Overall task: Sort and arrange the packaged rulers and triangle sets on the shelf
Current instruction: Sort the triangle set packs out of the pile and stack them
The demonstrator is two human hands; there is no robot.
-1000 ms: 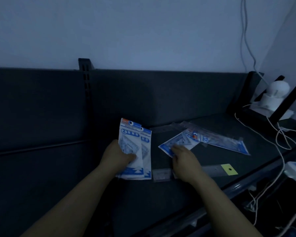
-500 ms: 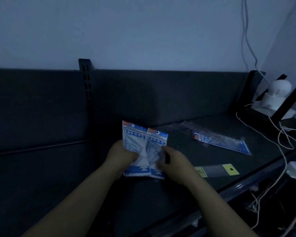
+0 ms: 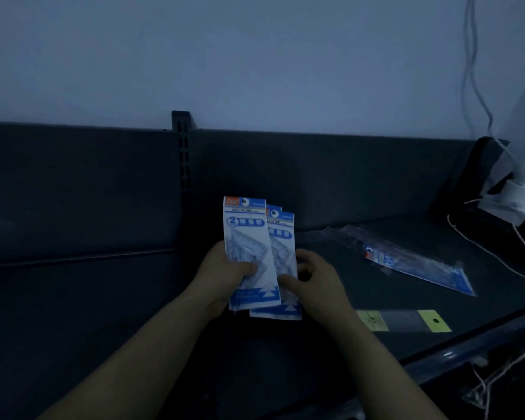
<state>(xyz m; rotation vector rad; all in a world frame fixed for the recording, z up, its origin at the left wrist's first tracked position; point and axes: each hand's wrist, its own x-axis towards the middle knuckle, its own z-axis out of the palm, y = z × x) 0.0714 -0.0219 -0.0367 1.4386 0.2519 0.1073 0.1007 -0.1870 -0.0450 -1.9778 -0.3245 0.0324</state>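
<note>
The triangle-set packs (image 3: 255,253), at least two and fanned one over the other, are held upright above the shelf (image 3: 406,295) in the grip of the left hand (image 3: 225,274), with the thumb across the front pack's face, probably so the printed headers can be compared. The right hand (image 3: 315,280) pinches the rear pack's lower right edge, seemingly to square it with the front one. Right of that grip and farther back, a long ruler pack (image 3: 419,268) lies slanted on the shelf. Nearer, a clear ruler (image 3: 403,321) with yellow tags lies flat. Neither blocks the hands. A white device (image 3: 522,189) sits far right.
</note>
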